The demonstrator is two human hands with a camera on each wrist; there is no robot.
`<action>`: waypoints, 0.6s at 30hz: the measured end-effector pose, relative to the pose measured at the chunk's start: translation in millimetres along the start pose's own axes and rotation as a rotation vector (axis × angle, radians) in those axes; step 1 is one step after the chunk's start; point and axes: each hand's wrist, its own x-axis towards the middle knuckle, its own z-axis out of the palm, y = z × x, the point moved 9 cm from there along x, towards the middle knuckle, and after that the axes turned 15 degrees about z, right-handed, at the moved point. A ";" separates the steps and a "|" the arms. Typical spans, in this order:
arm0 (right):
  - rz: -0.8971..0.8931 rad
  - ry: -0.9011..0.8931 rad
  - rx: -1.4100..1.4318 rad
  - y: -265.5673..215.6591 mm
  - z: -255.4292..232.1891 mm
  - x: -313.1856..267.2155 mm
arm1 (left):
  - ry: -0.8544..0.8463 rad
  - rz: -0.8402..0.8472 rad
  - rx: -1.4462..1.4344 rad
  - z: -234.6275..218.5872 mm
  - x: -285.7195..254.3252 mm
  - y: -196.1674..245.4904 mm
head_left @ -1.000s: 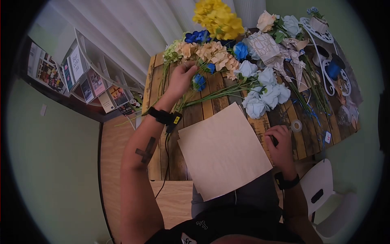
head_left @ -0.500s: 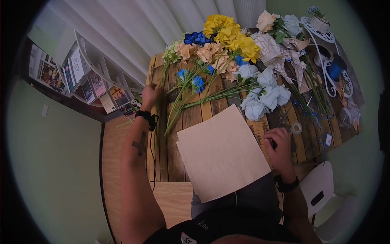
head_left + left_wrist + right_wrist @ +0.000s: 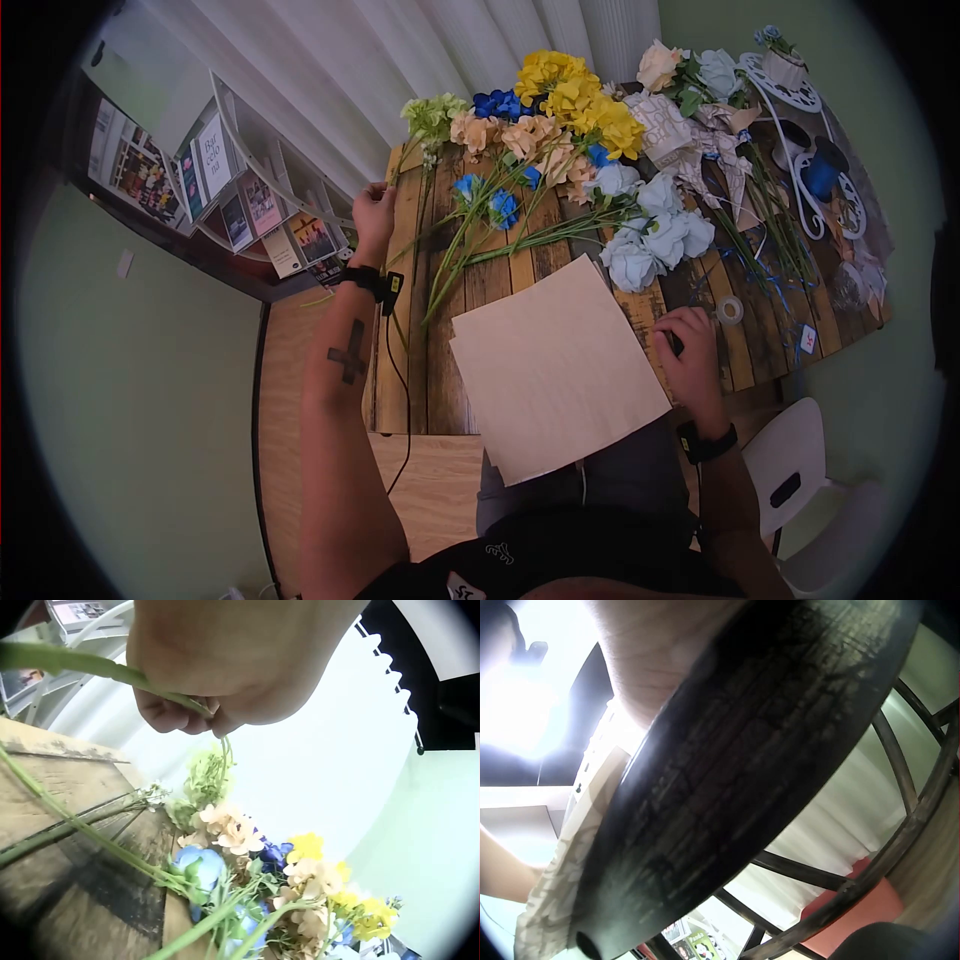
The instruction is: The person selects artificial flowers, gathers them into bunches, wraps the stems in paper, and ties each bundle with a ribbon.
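Observation:
At the table's left edge, my left hand (image 3: 373,212) pinches the green stem (image 3: 112,670) of a pale green flower (image 3: 433,117). That bloom (image 3: 205,780) hangs beyond the fingertips in the left wrist view. Blue roses (image 3: 503,208) on long stems lie right of this hand. Peach flowers (image 3: 535,137), dark blue flowers (image 3: 500,103) and yellow flowers (image 3: 570,90) are heaped at the back. My right hand (image 3: 690,355) rests at the table's front edge, fingers loosely bent, beside sheets of brown paper (image 3: 560,370). The right wrist view shows mostly the dark table underside (image 3: 742,780).
Light blue roses (image 3: 650,235) lie behind the paper. A tape roll (image 3: 730,310) is near my right hand. Spools of ribbon (image 3: 825,168) and a white metal stand (image 3: 800,85) occupy the right side. A bookshelf (image 3: 250,195) stands left; a white chair (image 3: 790,450) is front right.
My left hand has let go of the yellow flowers, which now lie on the back of the heap. It has moved left and taken the green flower's stem. My right hand stays put.

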 end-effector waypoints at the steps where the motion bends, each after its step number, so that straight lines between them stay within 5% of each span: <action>1: -0.002 -0.001 -0.005 0.3 -0.1 -0.8 | 0.047 0.067 -0.047 -7.4 2.3 13.0; 13: -0.059 0.023 0.051 2.5 -4.3 -12.8 | 0.246 0.222 -0.602 -112.3 -38.6 165.1; 18: -0.091 0.042 0.042 0.7 -5.5 -17.8 | 0.305 0.059 -0.912 -154.0 -91.5 190.5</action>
